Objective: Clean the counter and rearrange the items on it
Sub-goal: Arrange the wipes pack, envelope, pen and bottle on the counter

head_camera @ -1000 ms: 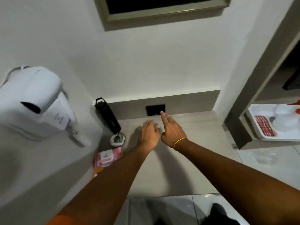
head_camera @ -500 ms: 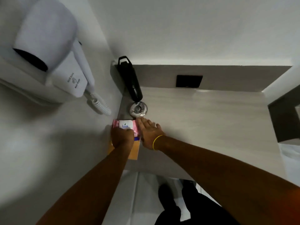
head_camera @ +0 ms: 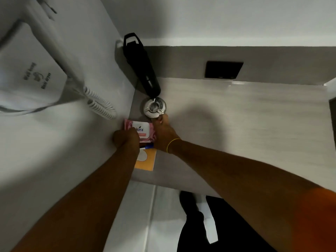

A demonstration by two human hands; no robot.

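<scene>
**Hands meet on a pack of wipes at the counter's left edge**

Our left hand (head_camera: pixel 126 140) is curled over the near left corner of the pink wipes pack (head_camera: pixel 143 130) and grips it there. Our right hand (head_camera: pixel 163 135) lies along the pack's right edge with its fingers stretched out rather than closed, and the fingertips (head_camera: pixel 162 118) reach the rim of a round glass dish (head_camera: pixel 154 107). We cannot tell whether they touch the glass. The two hands sit close together with only the pack between them. A thin yellow band (head_camera: pixel 172 144) circles our right wrist.

The pack lies flat on the pale counter (head_camera: pixel 236 124), hard against the left wall. Its near end overlaps an orange card (head_camera: pixel 147 160) that has a white disc printed on it. A small blue-tipped object (head_camera: pixel 149 146) shows between pack and card, too little of it visible to identify.

Just beyond the glass dish, a black bottle (head_camera: pixel 143 70) with a loop handle stands in the back left corner. A black wall plate (head_camera: pixel 223 70) is set in the grey upstand behind the counter, well to the right. On the left wall hangs a white hair dryer (head_camera: pixel 36 70), and its coiled cord (head_camera: pixel 100 106) dangles near the pack. Below the counter's front edge we see pale floor tiles (head_camera: pixel 145 215) and our own dark trouser leg (head_camera: pixel 192 224).
</scene>
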